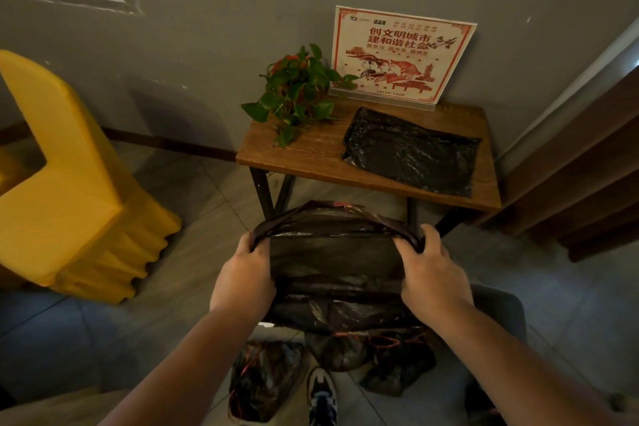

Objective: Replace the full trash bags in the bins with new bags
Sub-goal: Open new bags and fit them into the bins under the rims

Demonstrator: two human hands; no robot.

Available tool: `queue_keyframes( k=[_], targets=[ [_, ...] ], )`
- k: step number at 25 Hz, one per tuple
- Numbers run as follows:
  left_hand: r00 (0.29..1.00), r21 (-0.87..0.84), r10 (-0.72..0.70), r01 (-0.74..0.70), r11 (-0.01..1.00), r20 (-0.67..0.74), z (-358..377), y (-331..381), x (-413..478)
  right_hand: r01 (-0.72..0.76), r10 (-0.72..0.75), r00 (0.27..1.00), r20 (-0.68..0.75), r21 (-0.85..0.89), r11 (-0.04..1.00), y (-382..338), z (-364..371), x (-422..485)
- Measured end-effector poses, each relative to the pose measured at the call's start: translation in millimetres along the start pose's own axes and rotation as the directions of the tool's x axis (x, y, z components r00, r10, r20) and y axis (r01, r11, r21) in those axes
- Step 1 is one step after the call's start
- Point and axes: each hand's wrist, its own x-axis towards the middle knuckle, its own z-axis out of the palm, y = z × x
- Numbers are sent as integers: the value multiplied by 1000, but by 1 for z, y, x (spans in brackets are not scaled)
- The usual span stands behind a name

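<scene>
I hold a black trash bag (335, 263) in front of me, its mouth spread wide between both hands. My left hand (243, 278) grips the rim on the left and my right hand (432, 273) grips the rim on the right. Whether a bin stands under the bag I cannot tell. A flat folded black bag (411, 152) lies on the small wooden table (311, 156) beyond. Three tied full black bags lie on the floor by my feet: one at the left (261, 380), one in the middle (340, 351), one at the right (401, 370).
A potted green plant (297, 93) and a red-and-white sign (401, 55) stand at the table's back against the grey wall. A stack of yellow plastic chairs (65, 190) fills the left. A brown door frame (587, 166) is at the right. My shoe (321, 394) shows below.
</scene>
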Motion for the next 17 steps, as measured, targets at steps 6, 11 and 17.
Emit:
queue_keyframes(
  k=[6, 11, 17],
  targets=[
    [1000, 119, -5, 3, 993, 19, 8, 2, -8, 26, -27, 1000, 10, 121, 992, 2, 6, -3],
    [989, 64, 134, -130, 989, -65, 9, 10, -14, 42, -52, 998, 41, 232, 972, 0, 1, -5],
    [944, 161, 276, -305, 939, 178, 0, 0, -6, -89, 86, 996, 26, 130, 988, 20, 5, 3]
  ],
)
